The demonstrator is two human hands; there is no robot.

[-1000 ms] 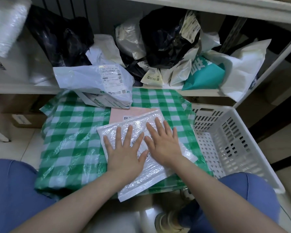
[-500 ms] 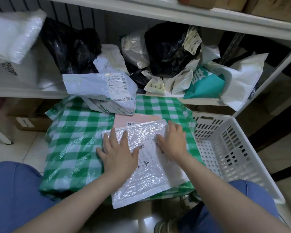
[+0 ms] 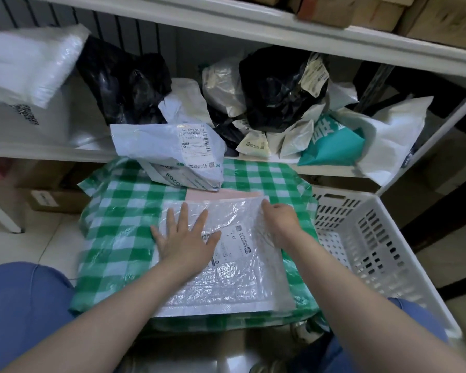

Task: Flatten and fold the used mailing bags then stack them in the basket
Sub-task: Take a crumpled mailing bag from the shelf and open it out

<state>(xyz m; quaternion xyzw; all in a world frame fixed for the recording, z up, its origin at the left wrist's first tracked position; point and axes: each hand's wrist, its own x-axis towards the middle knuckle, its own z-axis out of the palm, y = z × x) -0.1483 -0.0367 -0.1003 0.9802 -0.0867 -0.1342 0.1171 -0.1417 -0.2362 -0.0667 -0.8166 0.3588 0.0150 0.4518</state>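
Note:
A clear bubble mailer (image 3: 226,281) with a white shipping label lies on a green-and-white checked bag (image 3: 119,232) in front of me. My left hand (image 3: 186,238) presses flat on the mailer's left half, fingers spread. My right hand (image 3: 279,219) is at the mailer's far right corner with fingers curled over the edge; how firmly it grips is unclear. A pink mailer (image 3: 221,194) peeks out under the far edge. The white slotted basket (image 3: 388,238) stands to the right and looks empty.
A white shelf (image 3: 51,153) behind holds a heap of crumpled bags: black (image 3: 275,92), white (image 3: 393,141), teal (image 3: 331,144), and a grey-white one with a label (image 3: 172,149) hanging onto the checked bag. Cardboard boxes (image 3: 51,197) sit under the shelf. My knees frame the bottom.
My hands have spread apart across the mailer: the left slid left, the right moved to the far right corner and curled its fingers over the edge. The mailer now lies squarer to me.

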